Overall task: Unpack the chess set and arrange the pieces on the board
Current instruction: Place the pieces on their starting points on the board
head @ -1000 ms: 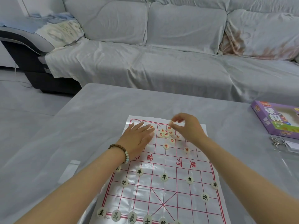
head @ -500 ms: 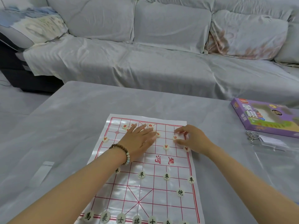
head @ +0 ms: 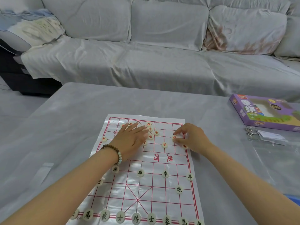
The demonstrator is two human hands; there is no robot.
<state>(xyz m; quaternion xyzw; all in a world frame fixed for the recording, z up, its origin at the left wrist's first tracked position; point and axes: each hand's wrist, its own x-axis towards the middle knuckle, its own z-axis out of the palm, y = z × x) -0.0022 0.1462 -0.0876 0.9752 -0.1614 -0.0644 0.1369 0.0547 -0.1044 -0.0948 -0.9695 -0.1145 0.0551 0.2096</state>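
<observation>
Board lies flat mid-desk; it's a thin, glossy, creased sheet. The black side looks done: black back row along the board's near edge, soldiers and cannons ahead of it. The red side is half sorted.

Right hand: thumb and forefinger pinch a red piece near the board's far right corner. The piece is touching the sheet, just inside the right border line.
Left hand: fingers straight and slightly spread, flat on the board's far half. The tips touch the red cluster, which sits unsorted near the far centre.

Risks:
- The sheet is light and slick. Any sideways drag from my flat left hand shifts it, and every placed piece goes off its intersection.
- Lifting the left hand carelessly scatters the cluster or bumps the red soldier just right of it.
- My left forearm crosses low over the black soldier and cannon at the board's left edge. If the wrist drops, it nudges them.
- I can't read the character on the pinched piece, so it could land on the wrong point.
- Letting go while off the line crossing means a second correction.

Containers:
- Purple box lies flat, well apart to the right of the board's far corner. The lid window shows a pale inside, and I can't tell whether any pieces remain.
- Clear plastic lies flat right of the board and looks empty.
- Keyring with a tag lies just this side of the box. Not part of the job.
</observation>
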